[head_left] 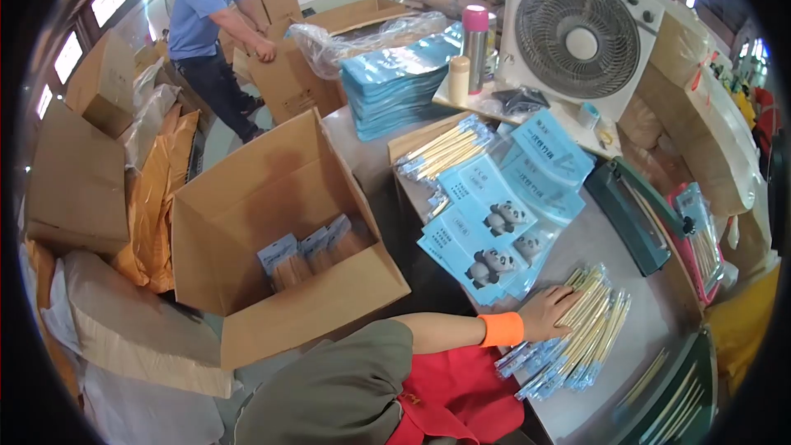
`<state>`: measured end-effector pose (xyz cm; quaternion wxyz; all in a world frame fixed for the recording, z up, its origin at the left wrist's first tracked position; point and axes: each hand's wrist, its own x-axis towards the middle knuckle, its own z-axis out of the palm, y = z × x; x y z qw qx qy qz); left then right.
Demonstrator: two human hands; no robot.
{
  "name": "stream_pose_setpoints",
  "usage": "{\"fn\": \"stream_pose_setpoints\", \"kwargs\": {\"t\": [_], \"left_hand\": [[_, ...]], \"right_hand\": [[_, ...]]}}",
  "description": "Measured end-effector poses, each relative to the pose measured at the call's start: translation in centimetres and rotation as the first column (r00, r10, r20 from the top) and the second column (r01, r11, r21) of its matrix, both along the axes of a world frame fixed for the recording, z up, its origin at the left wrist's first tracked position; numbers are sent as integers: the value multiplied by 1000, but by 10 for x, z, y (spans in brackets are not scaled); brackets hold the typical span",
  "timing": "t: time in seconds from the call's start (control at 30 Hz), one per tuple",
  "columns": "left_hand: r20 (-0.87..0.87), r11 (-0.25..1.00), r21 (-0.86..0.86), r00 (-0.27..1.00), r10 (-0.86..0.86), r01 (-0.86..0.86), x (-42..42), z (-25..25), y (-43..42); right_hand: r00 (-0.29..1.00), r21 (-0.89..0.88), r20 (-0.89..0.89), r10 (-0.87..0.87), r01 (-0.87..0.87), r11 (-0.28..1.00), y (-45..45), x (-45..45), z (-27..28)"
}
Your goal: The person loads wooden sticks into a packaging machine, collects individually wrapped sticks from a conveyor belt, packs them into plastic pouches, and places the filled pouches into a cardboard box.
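My left hand [547,313], with an orange wristband, lies over a pile of plastic-wrapped bamboo chopsticks [589,342] on the grey table. Its fingers curl over the upper left side of the pile; the thumb is hard to make out. Beside the hand, flat blue printed bags [494,235] with a panda picture lie overlapped. Beyond them is another heap of wrapped chopsticks [449,148]. My right hand is out of view.
An open cardboard box [272,198] with several packs inside stands left of the table. Blue bags are stacked [395,82] behind. A fan [581,33], a pink-lidded flask [475,45] and green trays [630,214] flank the work area. Another person [206,12] handles a carton.
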<state>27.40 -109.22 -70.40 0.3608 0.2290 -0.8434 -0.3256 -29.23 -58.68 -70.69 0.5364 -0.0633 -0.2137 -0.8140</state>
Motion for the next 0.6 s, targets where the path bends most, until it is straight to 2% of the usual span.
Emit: {"fn": "stream_pose_setpoints", "kwargs": {"t": [0.07,0.1,0.17,0.23,0.27,0.3,0.33,0.37,0.4,0.47,0.5,0.6], "left_hand": [[67,999,-14,997,31,-30,0,3,1],[69,999,-45,997,22,-19,-3,-4,-1],[51,999,-41,998,34,-32,-2,1,-2],[23,999,-8,999,32,-32,-6,-3,3],[21,1000,-6,999,31,-31,-8,-6,5],[39,998,-14,997,59,-59,-15,-9,6],[51,997,-33,996,75,-73,-25,-11,7],[81,999,-20,995,52,-51,-34,-13,7],[67,999,-48,997,26,-23,-44,-1,3],[160,988,152,987,-17,-8,-48,16,8],[50,986,167,998,-27,19,-54,11,3],[135,954,283,989,60,-97,-51,14,-26]], "right_hand": [[982,217,185,42,-82,973,-37,35,11],[945,166,320,70,-129,978,-58,46,8],[837,-45,500,223,-232,972,-92,54,-14],[717,-244,545,435,-360,900,-124,65,-36],[652,-337,513,558,-445,830,-145,69,-51],[661,-341,504,556,-440,831,-168,79,-62],[383,-572,619,686,-379,728,-194,92,-67],[-198,-819,516,833,171,548,-234,128,-56],[-300,-804,241,923,471,363,-259,156,-48],[-252,-678,-33,967,717,164,-290,184,-34],[-211,-607,-114,971,788,100,-304,192,-28],[-129,-370,-287,949,929,15,-308,191,-29]]}}
